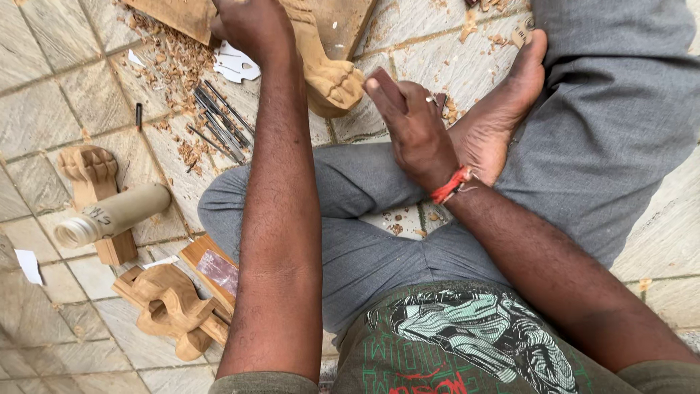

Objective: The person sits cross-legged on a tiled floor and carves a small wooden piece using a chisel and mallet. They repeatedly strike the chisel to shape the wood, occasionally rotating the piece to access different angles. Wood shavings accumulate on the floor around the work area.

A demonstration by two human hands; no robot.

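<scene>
- My left hand (255,28) sits at the top edge of the view, fingers curled down on the pale carved wooden leg with a paw-shaped foot (329,73); fingertips run out of frame, so I cannot tell how tight the grip is.
- That carved leg lies tilted on the grey stone-tile floor (65,95), paw end toward my knee, upper end on a flat wooden board (343,22).
- My right hand (412,128) is just right of the paw, fingers closed around a dark slim handle (385,89); only a short stub shows, tool type unclear.
- Red thread band (450,185) on my right wrist.
- I sit cross-legged in grey trousers (364,248), bare foot (503,109) touching the back of my right hand.
- Row of thin dark metal chisels (219,124) lies on the floor left of my left forearm, among wood shavings (171,62).
- Further left: a 2nd carved paw leg (91,179) with a cream cylindrical roll (113,214) lying across it.
- Near my left elbow: a curved carved wooden bracket (171,310), and just beside it a small flat wooden block (213,264).
</scene>
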